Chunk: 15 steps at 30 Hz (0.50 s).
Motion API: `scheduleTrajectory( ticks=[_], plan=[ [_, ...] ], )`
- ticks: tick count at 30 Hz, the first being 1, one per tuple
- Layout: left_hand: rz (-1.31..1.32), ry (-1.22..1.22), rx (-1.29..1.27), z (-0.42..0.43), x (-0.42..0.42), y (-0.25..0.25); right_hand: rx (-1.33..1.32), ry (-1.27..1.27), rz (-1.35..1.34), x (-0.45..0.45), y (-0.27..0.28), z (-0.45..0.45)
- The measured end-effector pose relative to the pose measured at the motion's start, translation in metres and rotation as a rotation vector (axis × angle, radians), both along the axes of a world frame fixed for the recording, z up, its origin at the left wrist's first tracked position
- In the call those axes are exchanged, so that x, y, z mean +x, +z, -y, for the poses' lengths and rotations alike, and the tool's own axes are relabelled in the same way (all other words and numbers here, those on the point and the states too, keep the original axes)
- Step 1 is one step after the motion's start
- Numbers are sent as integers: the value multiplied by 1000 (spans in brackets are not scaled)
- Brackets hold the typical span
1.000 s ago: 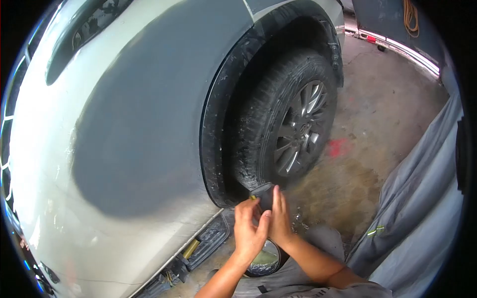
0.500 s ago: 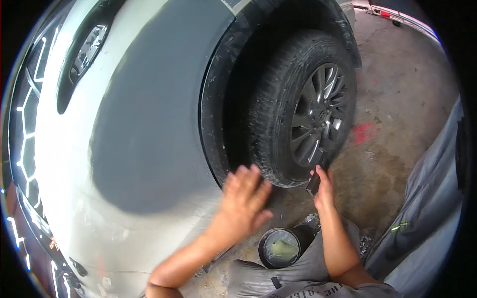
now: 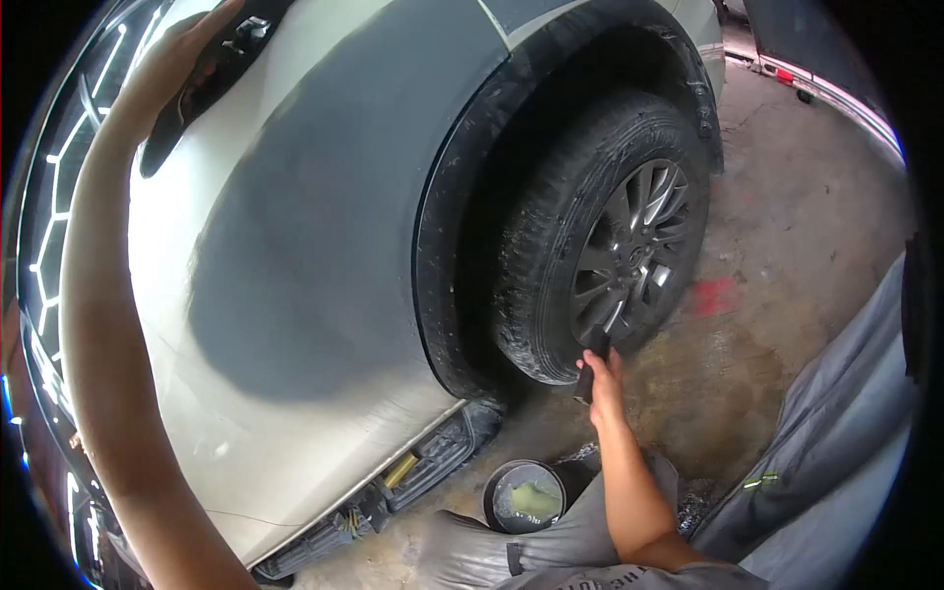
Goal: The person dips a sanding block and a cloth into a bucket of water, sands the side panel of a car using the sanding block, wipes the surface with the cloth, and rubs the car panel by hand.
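Observation:
My right hand point(image 3: 608, 388) is closed around a black sanding block point(image 3: 587, 382), held in front of the lower part of the tyre point(image 3: 551, 256) and apart from the bodywork. At the upper left my left hand point(image 3: 187, 44) reaches along the dark lamp trim point(image 3: 202, 98) with its fingers stretched out; the fingertips run toward the top edge of the view. Between my hands, a large matte grey patch point(image 3: 315, 226) covers much of the white car panel point(image 3: 285, 442), up to the black wheel-arch trim point(image 3: 433, 236).
A dark bucket point(image 3: 489, 497) of cloudy water, with a greenish cloth or sponge point(image 3: 531, 501) in it, stands by my legs. Grey sheeting point(image 3: 836, 393) hangs on the right. The concrete floor point(image 3: 777, 216) has wet stains and a red mark point(image 3: 715, 297).
My left hand has moved from beside the wheel arch up and left to the lamp trim. My right hand still holds the block. The view has shifted, showing more of the panel's lower edge.

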<state>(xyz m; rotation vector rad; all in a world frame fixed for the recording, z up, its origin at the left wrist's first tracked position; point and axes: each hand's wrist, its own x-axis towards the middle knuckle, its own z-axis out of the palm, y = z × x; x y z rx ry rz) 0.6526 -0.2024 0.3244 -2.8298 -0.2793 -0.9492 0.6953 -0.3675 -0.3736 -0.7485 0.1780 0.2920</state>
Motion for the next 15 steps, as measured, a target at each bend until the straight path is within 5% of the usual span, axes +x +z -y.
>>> scheduleTrajectory(
  ticks=[3,4,6,7,10,13,14,15],
  plan=[
    [136,48,-46,50,-15,-37,-40,17,102,3,-18,-16],
    [282,-164,-40,45,-21,-52,-51,52,69,-1,-11,-14],
    [285,-180,-30,71,-32,-64,-120,75,116,-1,-8,-13],
    [339,-33,-131,107,-23,-72,-145,55,62,0,-14,-17],
    [302,15,260,72,-37,-59,-174,3,97,-2,3,-15],
    [130,-459,-3,42,-46,-48,-345,-79,248,4,1,-11],
    [-25,-826,-246,9,-47,-37,-413,-136,312,8,2,-10],
    [-12,-840,-193,4,-49,-39,-344,-160,318,6,13,-6]
  ],
)
